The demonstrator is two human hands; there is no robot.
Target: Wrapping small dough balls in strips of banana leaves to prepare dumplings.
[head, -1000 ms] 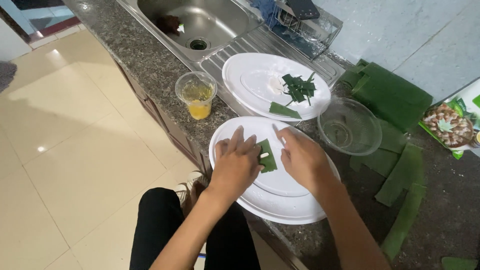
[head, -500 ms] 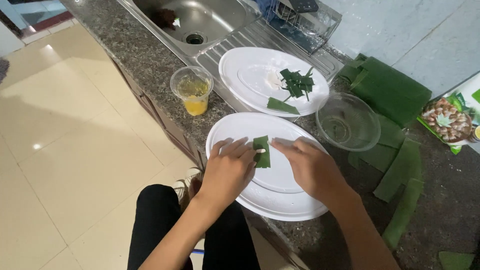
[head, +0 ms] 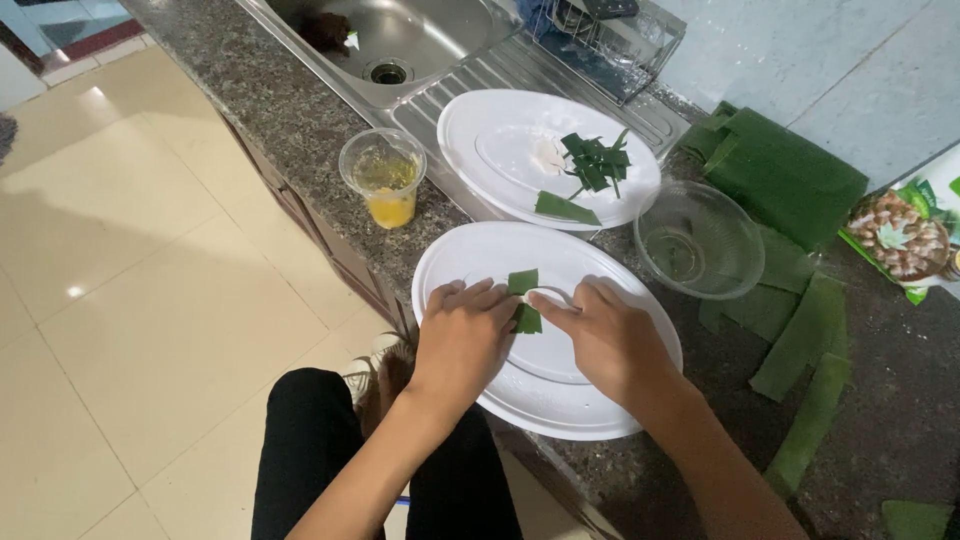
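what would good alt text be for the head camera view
Seen from above, a left hand and right hand press a small folded green leaf piece on a white plate at a granite counter's edge. Behind sit a second plate with leaf pieces, a clear bowl and a plastic cup.

**Kitchen counter crowded with leaves and dishes**

A steel sink [head: 400,40] is sitting beside a plastic cup [head: 383,178] holding yellow liquid. A far white plate [head: 500,150] is carrying folded green pieces [head: 595,160]. A clear glass bowl [head: 698,240] is standing near stacked banana leaves [head: 785,175].
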